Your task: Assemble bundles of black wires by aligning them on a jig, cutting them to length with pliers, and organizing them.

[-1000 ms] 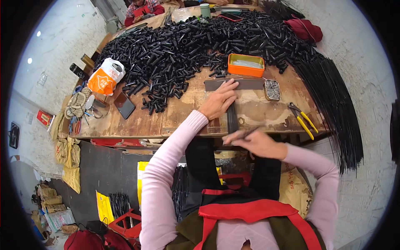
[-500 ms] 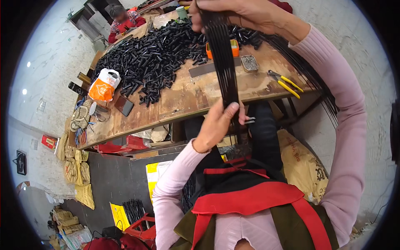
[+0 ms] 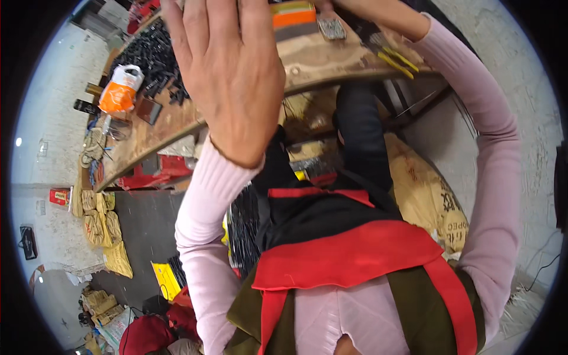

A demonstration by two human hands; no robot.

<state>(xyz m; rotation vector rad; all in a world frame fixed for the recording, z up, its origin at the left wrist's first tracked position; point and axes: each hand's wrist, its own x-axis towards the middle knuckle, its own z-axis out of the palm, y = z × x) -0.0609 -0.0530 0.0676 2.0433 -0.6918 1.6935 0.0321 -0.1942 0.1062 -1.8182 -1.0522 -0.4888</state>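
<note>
My left hand (image 3: 231,77) is raised close to the view over the table's near edge, its back towards me. Its fingers are stretched out and run past the top edge; nothing shows in it. At the top right, my right hand (image 3: 387,13) reaches over the table with its fingers cut off by the frame. Dark thin strands (image 3: 368,31) lie below that hand; whether it holds any of them is hidden. Nearby are an orange box (image 3: 294,18), a small tin of tiny metal pieces (image 3: 331,28) and yellow-handled pliers (image 3: 399,61).
A heap of black tubes (image 3: 145,56) covers the left of the wooden table (image 3: 319,65). Beside it are a white-and-orange bag (image 3: 120,89) and a phone (image 3: 148,110). A large printed sack (image 3: 423,189) stands by my right leg, and bundled black rods (image 3: 242,231) lie by my left.
My left hand has let go of the bundle of black strands and risen to the upper left. My right hand has moved up and partly out of frame. The view has shifted.
</note>
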